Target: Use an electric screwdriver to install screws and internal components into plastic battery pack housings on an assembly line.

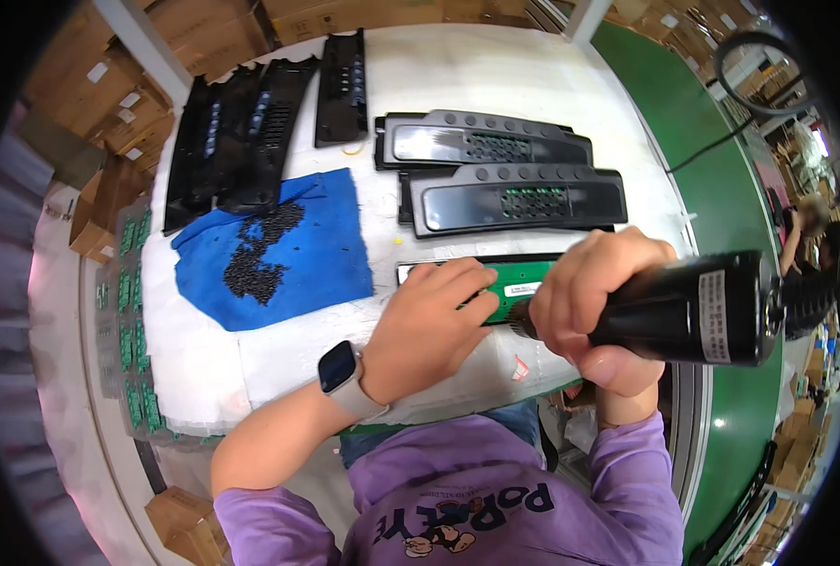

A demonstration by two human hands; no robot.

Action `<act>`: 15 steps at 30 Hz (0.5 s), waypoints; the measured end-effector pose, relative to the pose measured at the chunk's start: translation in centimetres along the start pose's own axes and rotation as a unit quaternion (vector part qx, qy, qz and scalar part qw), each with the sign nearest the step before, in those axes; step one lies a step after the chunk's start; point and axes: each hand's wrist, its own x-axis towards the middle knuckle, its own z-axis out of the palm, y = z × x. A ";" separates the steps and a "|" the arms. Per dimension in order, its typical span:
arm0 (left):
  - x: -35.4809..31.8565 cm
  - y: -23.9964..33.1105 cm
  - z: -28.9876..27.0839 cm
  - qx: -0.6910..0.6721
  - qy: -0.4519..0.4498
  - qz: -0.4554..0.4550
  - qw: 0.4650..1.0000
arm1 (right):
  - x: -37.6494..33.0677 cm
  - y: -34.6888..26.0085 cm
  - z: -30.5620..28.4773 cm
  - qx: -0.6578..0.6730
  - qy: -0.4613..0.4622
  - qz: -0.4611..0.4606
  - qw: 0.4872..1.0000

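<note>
- The right hand [592, 304] is wrapped round a black power tool [689, 309], fingers and thumb closed on its front part, at the right end of the green circuit board.
- The left hand [436, 323] lies over the left part of the green circuit board [512, 276], fingers bent and resting on it; whether they also grip its edge I cannot tell.
- The board sits in a long black-edged panel, a white label [522, 290] showing between the hands; the tool's front end is at the board, but contact is hidden.
- A watch [340, 366] on the left wrist is below and left of the board.
- Just beyond the board, two black button panels [519, 200] lie one behind the other.
- Left of the board, a blue cloth [330, 250] carries a heap of small black pieces [252, 274].
- Beyond the cloth, farther up and left of the board, lie several black mouldings [236, 132].
- Well left of the board, green boards [137, 321] stand out beside the white table cover [439, 66].
</note>
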 end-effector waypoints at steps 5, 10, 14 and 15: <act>-0.4 0.3 -0.1 0.001 0.006 0.003 1.000 | -0.1 -0.2 1.5 0.000 -0.020 -0.051 0.998; -0.4 -0.8 -1.4 -0.002 0.102 0.058 0.993 | 0.2 0.3 -1.2 0.181 -0.074 -0.108 0.975; -0.9 -2.3 -6.7 0.287 0.125 -0.155 0.937 | -0.1 0.0 -2.5 0.182 -0.047 -0.114 0.976; -1.2 -2.6 -7.8 0.349 0.133 -0.239 0.897 | 0.0 0.0 -2.5 0.189 -0.052 -0.115 0.974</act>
